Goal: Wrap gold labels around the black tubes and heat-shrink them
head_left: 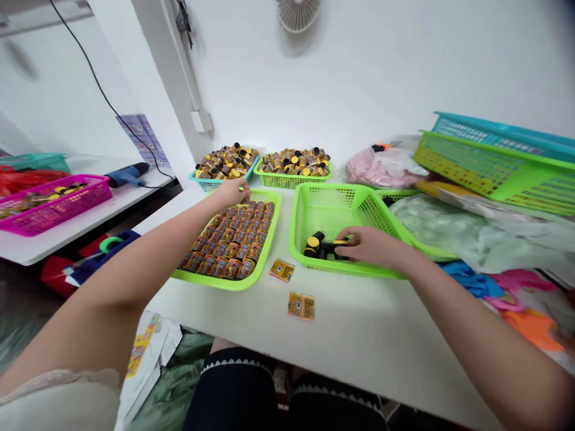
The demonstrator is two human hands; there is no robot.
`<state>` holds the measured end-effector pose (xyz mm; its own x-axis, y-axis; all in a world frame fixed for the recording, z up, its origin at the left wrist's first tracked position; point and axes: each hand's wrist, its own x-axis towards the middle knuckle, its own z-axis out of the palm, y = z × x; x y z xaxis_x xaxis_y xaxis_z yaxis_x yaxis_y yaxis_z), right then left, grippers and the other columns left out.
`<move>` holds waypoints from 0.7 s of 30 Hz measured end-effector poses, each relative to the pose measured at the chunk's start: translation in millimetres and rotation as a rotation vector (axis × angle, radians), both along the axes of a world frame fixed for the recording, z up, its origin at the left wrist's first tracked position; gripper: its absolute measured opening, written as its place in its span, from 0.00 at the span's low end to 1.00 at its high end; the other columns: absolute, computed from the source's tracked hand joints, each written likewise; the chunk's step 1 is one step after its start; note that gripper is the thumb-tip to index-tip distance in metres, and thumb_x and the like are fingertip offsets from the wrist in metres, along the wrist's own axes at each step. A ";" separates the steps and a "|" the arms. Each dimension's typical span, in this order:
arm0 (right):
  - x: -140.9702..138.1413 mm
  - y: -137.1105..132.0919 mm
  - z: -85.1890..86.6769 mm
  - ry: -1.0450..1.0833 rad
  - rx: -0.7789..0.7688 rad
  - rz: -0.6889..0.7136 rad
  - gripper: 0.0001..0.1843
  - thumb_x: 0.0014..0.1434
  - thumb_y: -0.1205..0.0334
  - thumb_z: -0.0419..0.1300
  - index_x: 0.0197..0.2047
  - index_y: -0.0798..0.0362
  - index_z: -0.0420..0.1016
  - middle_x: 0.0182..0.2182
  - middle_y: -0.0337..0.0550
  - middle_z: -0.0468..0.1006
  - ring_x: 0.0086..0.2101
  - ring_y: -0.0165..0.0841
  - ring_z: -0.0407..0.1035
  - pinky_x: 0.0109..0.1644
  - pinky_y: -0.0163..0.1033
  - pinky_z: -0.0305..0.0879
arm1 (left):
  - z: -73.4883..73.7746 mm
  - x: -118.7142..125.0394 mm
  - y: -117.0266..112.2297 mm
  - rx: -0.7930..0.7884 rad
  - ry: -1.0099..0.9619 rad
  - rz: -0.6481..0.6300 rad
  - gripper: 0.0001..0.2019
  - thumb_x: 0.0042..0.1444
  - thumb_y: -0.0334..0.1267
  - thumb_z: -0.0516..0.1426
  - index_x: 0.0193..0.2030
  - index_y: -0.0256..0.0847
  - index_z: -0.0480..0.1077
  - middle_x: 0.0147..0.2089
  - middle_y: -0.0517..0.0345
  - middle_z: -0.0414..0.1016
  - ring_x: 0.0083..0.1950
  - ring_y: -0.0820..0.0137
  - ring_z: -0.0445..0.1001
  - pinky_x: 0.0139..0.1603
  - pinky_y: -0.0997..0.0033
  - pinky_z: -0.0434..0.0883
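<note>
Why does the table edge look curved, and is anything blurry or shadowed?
In the head view, the wide lens bends the white table and stretches the left forearm; the wall fan throws a soft shadow; the top-left wall looks smeared.

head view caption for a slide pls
Left hand at green tray of labelled tubes, right hand on black-and-yellow pieces in green basket
</note>
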<state>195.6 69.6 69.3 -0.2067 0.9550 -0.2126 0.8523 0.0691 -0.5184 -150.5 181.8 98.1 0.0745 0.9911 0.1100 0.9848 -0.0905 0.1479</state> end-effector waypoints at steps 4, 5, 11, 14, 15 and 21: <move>15.4 -22.0 -1.0 0.402 0.165 -0.152 0.20 0.52 0.48 0.66 0.45 0.50 0.76 0.34 0.44 0.81 0.30 0.37 0.77 0.28 0.38 0.66 | -18.1 -5.2 29.8 -0.065 0.016 0.037 0.13 0.64 0.43 0.54 0.48 0.37 0.73 0.40 0.54 0.81 0.38 0.67 0.75 0.42 0.70 0.68; 19.6 -25.5 -5.0 0.476 0.222 -0.194 0.22 0.51 0.46 0.67 0.45 0.50 0.76 0.33 0.44 0.80 0.30 0.38 0.77 0.27 0.37 0.65 | -22.1 -6.0 33.6 -0.083 0.024 0.045 0.13 0.64 0.43 0.55 0.47 0.36 0.73 0.40 0.54 0.80 0.39 0.67 0.75 0.43 0.68 0.69; 42.3 -30.9 -31.6 0.821 0.498 -0.474 0.23 0.47 0.47 0.71 0.44 0.48 0.76 0.30 0.39 0.79 0.28 0.37 0.76 0.29 0.40 0.70 | -36.9 -6.8 42.0 -0.163 0.067 0.064 0.16 0.64 0.49 0.57 0.45 0.36 0.73 0.44 0.54 0.78 0.44 0.66 0.76 0.50 0.59 0.71; 46.2 -32.7 -34.4 0.850 0.566 -0.477 0.21 0.48 0.48 0.71 0.43 0.46 0.75 0.30 0.39 0.78 0.29 0.37 0.76 0.32 0.42 0.72 | -37.9 -5.7 44.3 -0.169 0.078 0.082 0.16 0.63 0.49 0.57 0.42 0.36 0.74 0.42 0.54 0.78 0.44 0.65 0.76 0.51 0.59 0.71; 46.4 -33.6 -34.2 0.835 0.581 -0.470 0.21 0.49 0.48 0.70 0.44 0.46 0.75 0.29 0.39 0.78 0.29 0.37 0.75 0.31 0.42 0.72 | -37.9 -5.4 45.4 -0.167 0.080 0.089 0.16 0.63 0.49 0.57 0.41 0.36 0.74 0.42 0.55 0.78 0.44 0.65 0.76 0.50 0.60 0.71; 44.4 -38.3 -34.3 0.804 0.590 -0.453 0.20 0.49 0.50 0.70 0.44 0.47 0.75 0.26 0.37 0.76 0.28 0.35 0.73 0.29 0.39 0.68 | -40.3 -5.6 50.9 -0.144 0.081 0.115 0.14 0.62 0.47 0.57 0.40 0.37 0.75 0.40 0.55 0.80 0.42 0.65 0.77 0.48 0.63 0.70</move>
<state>240.0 31.2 35.0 0.3156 0.8848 0.3430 0.2892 0.2546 -0.9228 -156.1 232.6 57.8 -0.0368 0.9987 -0.0348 0.9967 0.0392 0.0712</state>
